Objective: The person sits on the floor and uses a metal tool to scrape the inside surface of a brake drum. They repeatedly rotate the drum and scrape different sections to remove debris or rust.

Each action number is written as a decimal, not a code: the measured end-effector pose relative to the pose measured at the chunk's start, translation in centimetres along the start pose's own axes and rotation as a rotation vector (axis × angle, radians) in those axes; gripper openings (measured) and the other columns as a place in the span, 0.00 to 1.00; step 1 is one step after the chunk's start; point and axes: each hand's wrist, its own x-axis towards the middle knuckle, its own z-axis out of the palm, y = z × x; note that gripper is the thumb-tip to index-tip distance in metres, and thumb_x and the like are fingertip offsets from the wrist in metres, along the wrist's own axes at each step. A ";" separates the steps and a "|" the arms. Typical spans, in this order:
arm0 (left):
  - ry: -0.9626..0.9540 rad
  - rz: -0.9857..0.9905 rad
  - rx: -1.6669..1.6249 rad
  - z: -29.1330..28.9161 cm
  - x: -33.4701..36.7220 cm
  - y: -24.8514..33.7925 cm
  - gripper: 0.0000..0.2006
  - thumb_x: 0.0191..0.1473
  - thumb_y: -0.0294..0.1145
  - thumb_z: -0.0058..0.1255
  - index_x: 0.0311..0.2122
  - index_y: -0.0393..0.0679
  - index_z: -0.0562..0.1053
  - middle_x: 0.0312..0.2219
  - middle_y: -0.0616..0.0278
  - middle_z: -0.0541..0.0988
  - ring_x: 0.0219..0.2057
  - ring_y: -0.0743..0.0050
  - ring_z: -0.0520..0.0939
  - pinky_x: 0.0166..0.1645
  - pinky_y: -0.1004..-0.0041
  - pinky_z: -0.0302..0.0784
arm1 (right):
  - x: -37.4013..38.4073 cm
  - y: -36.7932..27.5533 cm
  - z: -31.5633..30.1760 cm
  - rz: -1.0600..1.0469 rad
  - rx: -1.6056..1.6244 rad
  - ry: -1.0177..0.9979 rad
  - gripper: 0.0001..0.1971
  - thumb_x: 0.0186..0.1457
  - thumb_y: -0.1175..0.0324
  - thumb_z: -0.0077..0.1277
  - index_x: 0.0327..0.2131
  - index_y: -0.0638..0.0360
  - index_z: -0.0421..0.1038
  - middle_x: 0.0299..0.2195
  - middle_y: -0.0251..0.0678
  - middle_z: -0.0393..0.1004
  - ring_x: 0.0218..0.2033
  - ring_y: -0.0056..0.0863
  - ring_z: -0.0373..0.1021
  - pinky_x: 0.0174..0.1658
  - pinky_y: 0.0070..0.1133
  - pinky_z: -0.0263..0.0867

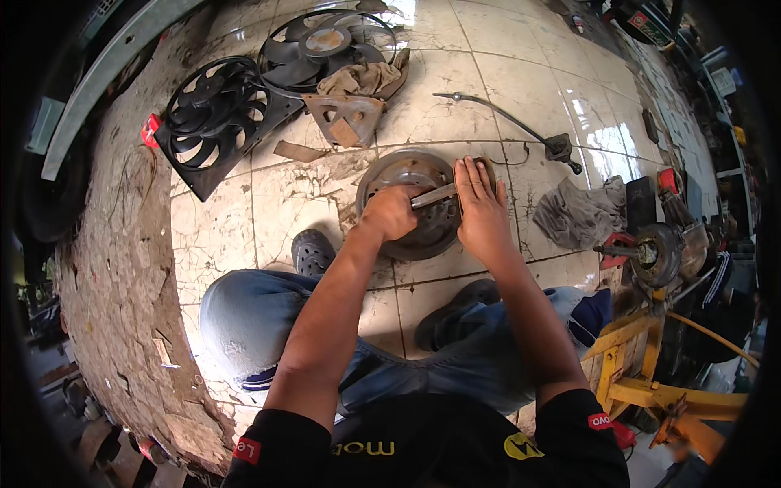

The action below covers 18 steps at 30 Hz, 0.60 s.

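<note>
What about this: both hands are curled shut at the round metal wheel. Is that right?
Not both: at the round metal wheel, only the left hand is curled shut, around a bar. The head view shows the right hand laid flat and open.

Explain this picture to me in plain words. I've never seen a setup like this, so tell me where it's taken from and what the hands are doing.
There is no machine here: a person works with two bare hands. A wide fisheye camera on their head looks down, so straight edges bend toward the rim and the forearms come up from below.

The left hand grips a flat metal bar above a round metal wheel. The right hand lies flat, fingers straight, against a brownish piece at the wheel's edge; I cannot tell what that is.

The wheel is on a tiled floor. Farther off are two black fans and, to the right, a grey cloth.
</note>
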 end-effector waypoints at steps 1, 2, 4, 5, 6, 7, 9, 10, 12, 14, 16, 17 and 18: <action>0.019 0.012 -0.021 0.0 -0.1 -0.1 0.28 0.45 0.27 0.54 0.56 0.53 0.76 0.48 0.48 0.80 0.51 0.47 0.79 0.58 0.60 0.75 | 0.3 0.1 -0.2 0.019 0.020 -0.013 0.39 0.53 0.81 0.45 0.70 0.59 0.49 0.71 0.43 0.50 0.71 0.46 0.48 0.69 0.52 0.43; 0.037 0.025 -0.043 0.2 -0.2 -0.5 0.28 0.45 0.27 0.54 0.56 0.53 0.76 0.48 0.48 0.80 0.51 0.47 0.79 0.58 0.60 0.75 | 0.1 -0.2 0.0 0.016 0.026 0.006 0.39 0.53 0.80 0.45 0.70 0.58 0.49 0.71 0.43 0.49 0.72 0.45 0.47 0.69 0.52 0.42; 0.045 0.024 -0.045 0.5 -0.2 -0.8 0.28 0.45 0.27 0.54 0.56 0.53 0.76 0.48 0.48 0.80 0.51 0.47 0.79 0.58 0.60 0.75 | -1.0 -1.1 1.2 0.011 0.032 0.047 0.38 0.54 0.79 0.45 0.70 0.57 0.49 0.71 0.41 0.49 0.72 0.44 0.46 0.69 0.52 0.42; 0.036 0.011 -0.026 0.6 -0.2 -0.9 0.28 0.45 0.27 0.54 0.56 0.53 0.76 0.48 0.48 0.80 0.51 0.47 0.79 0.57 0.60 0.75 | -1.6 -1.4 1.4 -0.017 -0.031 0.032 0.37 0.56 0.77 0.44 0.70 0.55 0.49 0.72 0.39 0.49 0.72 0.43 0.45 0.69 0.52 0.42; 0.028 -0.004 -0.007 0.7 0.1 -1.0 0.28 0.45 0.27 0.54 0.56 0.53 0.76 0.48 0.49 0.80 0.51 0.47 0.79 0.57 0.60 0.75 | -1.4 -1.2 1.4 -0.026 -0.050 0.033 0.39 0.55 0.78 0.45 0.71 0.54 0.48 0.72 0.39 0.47 0.73 0.43 0.44 0.69 0.51 0.41; 0.035 0.000 -0.006 0.7 0.1 -1.0 0.28 0.45 0.27 0.54 0.56 0.53 0.76 0.48 0.49 0.80 0.51 0.47 0.79 0.57 0.60 0.75 | -1.6 -1.1 1.5 -0.040 -0.064 0.027 0.40 0.54 0.79 0.45 0.71 0.54 0.47 0.72 0.39 0.46 0.73 0.43 0.42 0.70 0.50 0.41; 0.050 0.007 -0.003 0.8 0.3 -1.0 0.28 0.45 0.27 0.55 0.56 0.53 0.76 0.48 0.49 0.80 0.51 0.48 0.79 0.57 0.60 0.75 | -0.9 -0.3 1.4 -0.057 -0.094 0.017 0.43 0.51 0.81 0.46 0.71 0.52 0.45 0.73 0.38 0.45 0.73 0.43 0.41 0.70 0.49 0.41; 0.045 -0.001 -0.006 0.7 0.3 -1.0 0.28 0.45 0.27 0.55 0.56 0.53 0.76 0.49 0.49 0.80 0.51 0.48 0.79 0.57 0.60 0.75 | -0.2 0.0 1.1 -0.035 -0.061 0.010 0.41 0.52 0.80 0.46 0.71 0.53 0.47 0.72 0.38 0.46 0.73 0.43 0.43 0.70 0.50 0.41; 0.032 -0.012 -0.010 0.4 0.2 -0.6 0.28 0.45 0.27 0.55 0.56 0.53 0.76 0.49 0.49 0.80 0.52 0.49 0.79 0.57 0.60 0.75 | 0.4 0.1 0.3 0.014 0.006 -0.004 0.38 0.54 0.78 0.45 0.70 0.54 0.50 0.72 0.38 0.49 0.72 0.43 0.47 0.69 0.53 0.42; 0.048 0.020 -0.039 0.6 -0.2 -0.4 0.29 0.45 0.27 0.54 0.57 0.54 0.75 0.49 0.49 0.80 0.52 0.50 0.79 0.57 0.60 0.75 | -0.3 -0.3 0.5 0.008 -0.002 -0.010 0.41 0.52 0.80 0.47 0.70 0.53 0.48 0.72 0.38 0.48 0.72 0.43 0.46 0.69 0.52 0.43; 0.052 0.025 -0.043 0.8 -0.5 -0.4 0.29 0.45 0.27 0.54 0.57 0.55 0.75 0.49 0.49 0.80 0.52 0.50 0.79 0.57 0.60 0.75 | -1.3 -0.9 0.5 -0.013 -0.015 -0.009 0.42 0.51 0.80 0.47 0.71 0.53 0.47 0.72 0.39 0.48 0.72 0.43 0.46 0.69 0.51 0.43; 0.046 0.014 -0.033 1.0 -0.4 -0.4 0.30 0.45 0.27 0.54 0.58 0.55 0.75 0.49 0.49 0.80 0.52 0.50 0.79 0.57 0.60 0.75 | -1.4 -1.1 0.3 -0.007 -0.027 -0.038 0.42 0.51 0.80 0.47 0.71 0.53 0.46 0.72 0.39 0.47 0.72 0.43 0.46 0.69 0.51 0.43; 0.040 0.004 -0.024 1.0 -0.5 -0.5 0.30 0.45 0.27 0.54 0.58 0.56 0.74 0.49 0.49 0.80 0.52 0.50 0.79 0.57 0.60 0.75 | -1.5 -1.3 0.0 -0.001 -0.040 -0.067 0.43 0.51 0.80 0.47 0.71 0.53 0.46 0.72 0.39 0.47 0.72 0.43 0.46 0.69 0.51 0.43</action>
